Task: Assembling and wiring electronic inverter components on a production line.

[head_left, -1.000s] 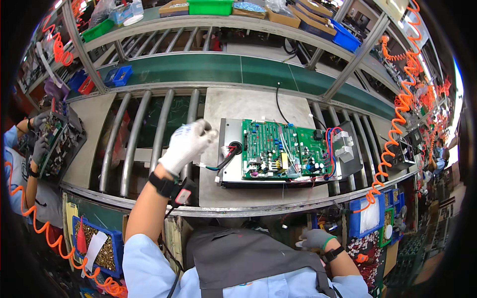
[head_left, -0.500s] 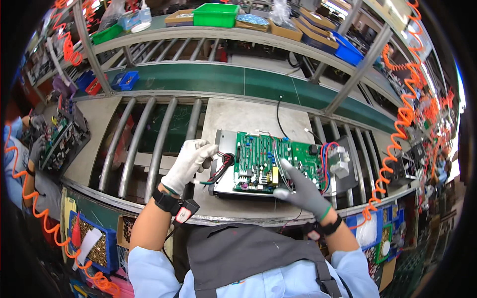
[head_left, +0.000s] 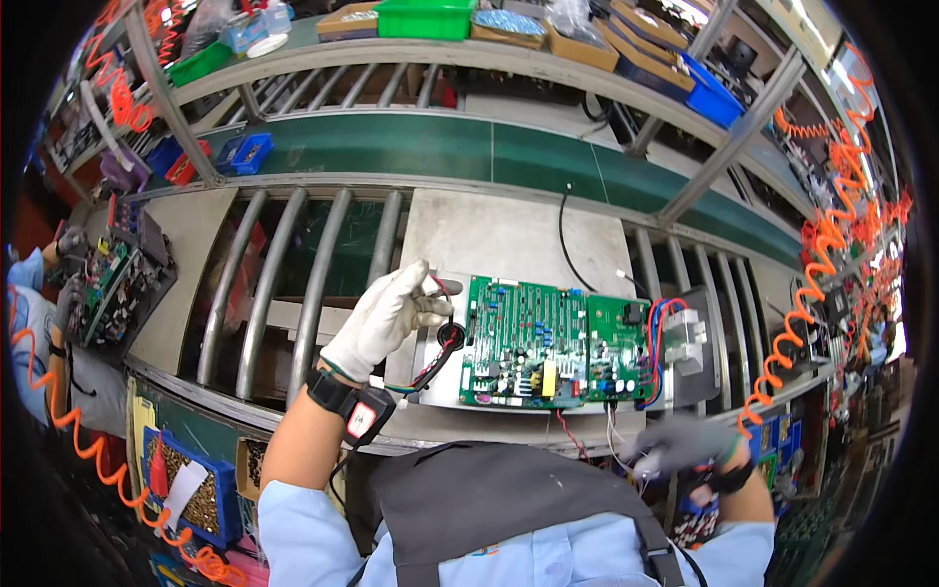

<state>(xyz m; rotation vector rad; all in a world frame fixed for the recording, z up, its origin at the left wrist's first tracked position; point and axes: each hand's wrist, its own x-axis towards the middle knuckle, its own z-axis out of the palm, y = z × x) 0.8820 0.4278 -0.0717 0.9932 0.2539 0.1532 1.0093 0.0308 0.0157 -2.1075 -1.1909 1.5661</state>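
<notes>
A green circuit board (head_left: 528, 333) lies on a metal chassis in front of me. My left hand (head_left: 377, 328), in a white glove, is closed at the board's left side, pinching dark and red wires (head_left: 430, 367). These wires pass by a black ring (head_left: 451, 336). My right hand (head_left: 685, 445), in a grey glove, is smeared by motion off the board's front right corner. Thin white wires (head_left: 613, 430) run from the board's front edge to its fingertips. Red and blue wires (head_left: 653, 342) join the board's right end to a pale block-shaped part (head_left: 685, 342).
Metal rollers (head_left: 323, 284) flank the grey work plate (head_left: 489, 230). A black cable (head_left: 564, 235) stretches across the plate behind the board. Orange coiled hoses (head_left: 782, 362) hang at both sides. At left, a co-worker's gloved hands (head_left: 70, 293) touch another unit. A blue bin of brass-coloured parts (head_left: 220, 499) stands front left.
My right hand has moved from above the board to the right and toward me. The white wires that crossed the board now hang over its front edge. My left hand still pinches wires.
</notes>
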